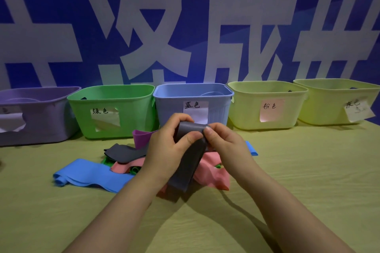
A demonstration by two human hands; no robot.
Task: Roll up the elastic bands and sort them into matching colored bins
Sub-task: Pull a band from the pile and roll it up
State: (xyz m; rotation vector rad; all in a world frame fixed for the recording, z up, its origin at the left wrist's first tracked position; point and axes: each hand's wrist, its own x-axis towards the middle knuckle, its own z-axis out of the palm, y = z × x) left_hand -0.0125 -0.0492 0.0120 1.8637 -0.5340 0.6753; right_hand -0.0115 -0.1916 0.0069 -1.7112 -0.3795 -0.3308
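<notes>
- Now my left hand [164,148] grips the top end of the grey band [188,166]. The thumb is curled over its front and the other fingers are wrapped round behind.
- My right hand [224,146] pinches that same end from the other side. Thumb and forefinger are closed on the edge, just beside my left thumb.
- The grey band is bent over at my fingertips and hangs down between my wrists. Its lower end is over the pile beneath.
- Under my hands the pile holds:
  - a pink band [211,172] below my right palm
  - a second grey band [123,153] just left of my left hand
  - a purple band [141,136] beyond my left knuckles
  - bits of a green band [134,169] by my left wrist
- A long blue band [88,172] stretches away left of my left forearm, flat on the table [308,170].
- A blue end [251,148] pokes out to the right of my right hand.
- Straight beyond my fingertips stands the blue bin [174,92], in a row of bins.
- Left of it stands the green bin [111,96], then the purple bin [41,129].
- Right of it come the near yellow bin [267,92] and the far yellow bin [337,88].
- Each bin carries a paper label on its front.
</notes>
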